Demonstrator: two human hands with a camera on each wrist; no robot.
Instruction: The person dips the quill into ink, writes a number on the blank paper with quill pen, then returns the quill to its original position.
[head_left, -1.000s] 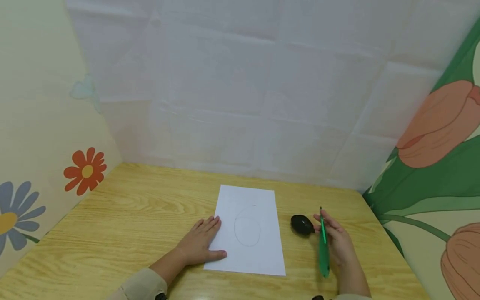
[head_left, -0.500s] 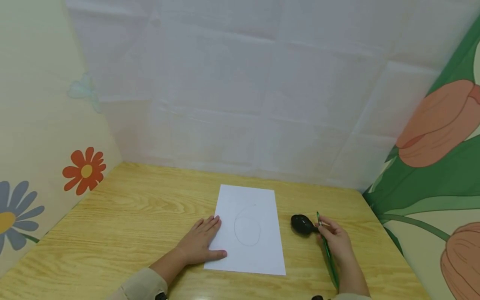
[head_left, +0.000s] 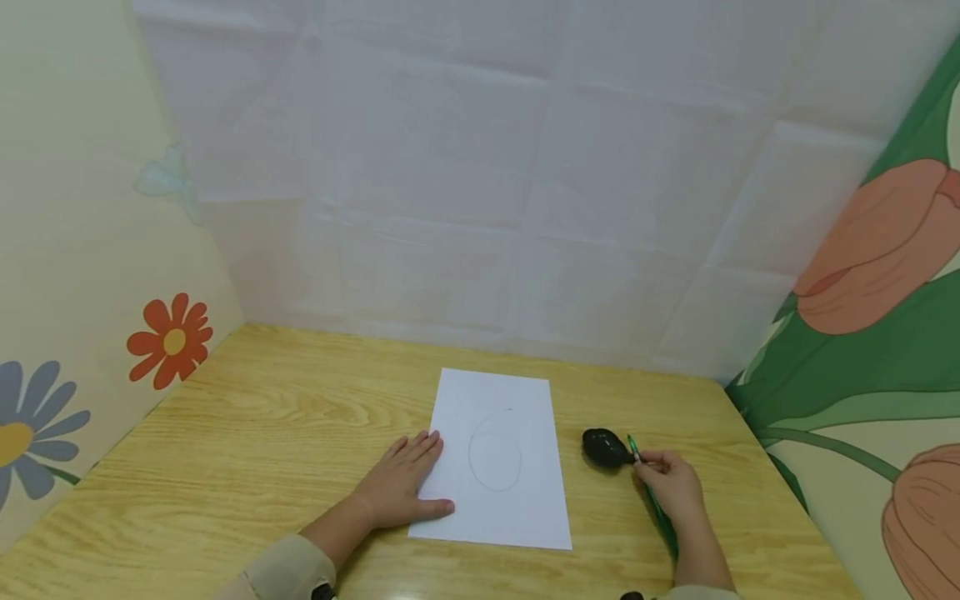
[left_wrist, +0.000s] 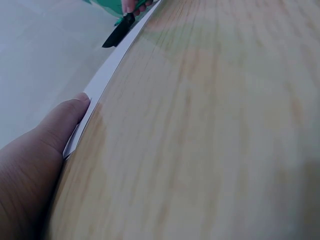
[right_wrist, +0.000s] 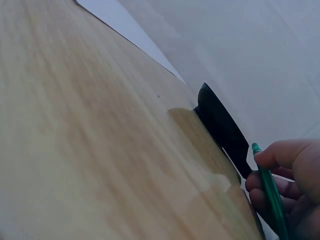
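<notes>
My left hand (head_left: 401,485) lies flat with spread fingers on the left edge of a white sheet of paper (head_left: 540,500). A thin loop is drawn on the sheet. In the left wrist view its thumb (left_wrist: 60,120) rests on the paper's edge. My right hand (head_left: 675,492) pinches a slim green pen (right_wrist: 270,192), its tip pointing up and away. The pen widens into a green, leaf-like end. Just left of those fingers a glossy black spoon-shaped thing (head_left: 606,449) lies on the table. Its narrow neck meets the fingertips; the rest is hidden by the hand.
The wood-grain table (head_left: 315,400) runs back to a creased white sheet (head_left: 480,208) hung behind it. Flower-printed panels stand on the left (head_left: 75,250) and the right (head_left: 870,400).
The right hand's fingers have closed in near the black thing's neck, and the pen has tipped, its tip going left and nearer. The left hand and paper stay put.
</notes>
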